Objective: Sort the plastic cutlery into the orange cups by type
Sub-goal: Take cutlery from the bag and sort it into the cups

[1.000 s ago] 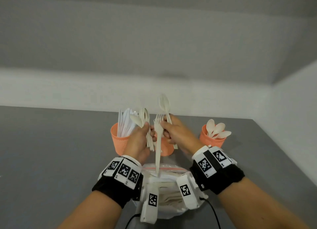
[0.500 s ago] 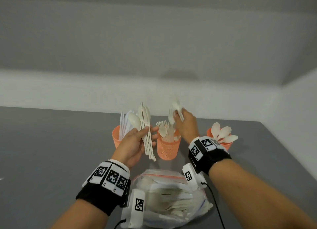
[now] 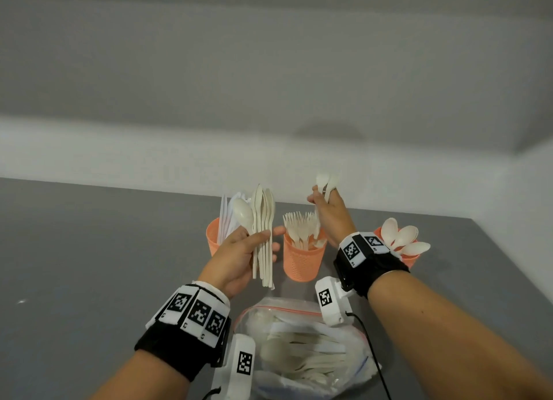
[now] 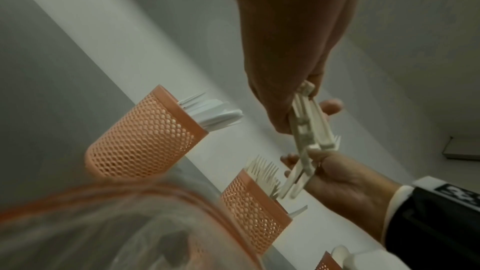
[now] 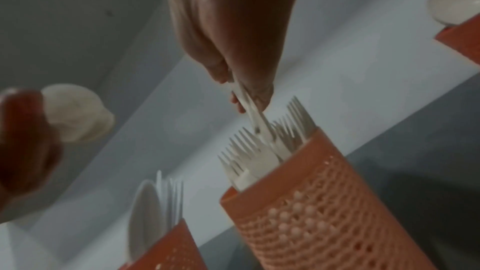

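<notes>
Three orange mesh cups stand in a row: the left cup (image 3: 213, 239) holds knives, the middle cup (image 3: 302, 260) forks, the right cup (image 3: 410, 260) spoons. My left hand (image 3: 239, 256) grips a bundle of cream cutlery (image 3: 263, 235) upright, between the left and middle cups; its handles (image 4: 309, 126) show in the left wrist view. My right hand (image 3: 327, 211) hovers over the middle cup and pinches spoons (image 3: 326, 180), bowls up. A handle (image 5: 250, 110) points down among the fork tines (image 5: 249, 147).
A clear zip bag (image 3: 305, 348) with more cutlery lies on the grey table (image 3: 89, 265) near me, between my forearms. A white wall runs just behind the cups. The table's right edge passes close to the right cup.
My hands have parted. The fork my right hand held a second ago is now out of it, and the right hand has moved over the middle cup. The left hand keeps its bundle.
</notes>
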Motion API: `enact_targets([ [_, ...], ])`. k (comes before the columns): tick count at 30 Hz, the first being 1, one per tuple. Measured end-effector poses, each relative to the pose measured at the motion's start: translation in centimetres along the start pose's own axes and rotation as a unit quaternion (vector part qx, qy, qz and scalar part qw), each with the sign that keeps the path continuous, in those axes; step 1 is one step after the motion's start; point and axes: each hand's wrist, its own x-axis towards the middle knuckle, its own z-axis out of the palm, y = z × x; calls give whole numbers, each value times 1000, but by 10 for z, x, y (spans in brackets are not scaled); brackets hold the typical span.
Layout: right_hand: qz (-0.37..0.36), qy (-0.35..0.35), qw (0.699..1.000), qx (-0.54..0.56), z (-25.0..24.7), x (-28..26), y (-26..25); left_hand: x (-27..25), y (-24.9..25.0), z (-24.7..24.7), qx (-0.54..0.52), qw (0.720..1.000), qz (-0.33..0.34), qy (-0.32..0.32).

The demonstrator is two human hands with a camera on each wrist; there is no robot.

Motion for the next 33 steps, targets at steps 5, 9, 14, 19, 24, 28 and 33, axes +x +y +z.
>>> enact_targets([
  [5,39,8,996,-78,-5,7,11,-2,0,-1,-12,1000,2,-9],
  [9,-21,1,977,-213,-5,0,8,-3,-2,1,-21,1000,2,4],
  [14,-98,-66,989,-93,9,-40,-35,-1,-4,8,-31,999,12,2],
  [19,28,-217,976,12,13,-68,-49,0,-7,24,13,998,-3,-67],
  [24,98,-254,953,137,-21,-68,-50,4,-6,34,-17,990,-49,-135],
  [28,107,-236,957,130,-46,-71,-38,9,-14,58,44,980,-75,-180],
  [33,102,-205,966,122,-86,-81,-26,17,-25,98,191,931,-167,-264],
])
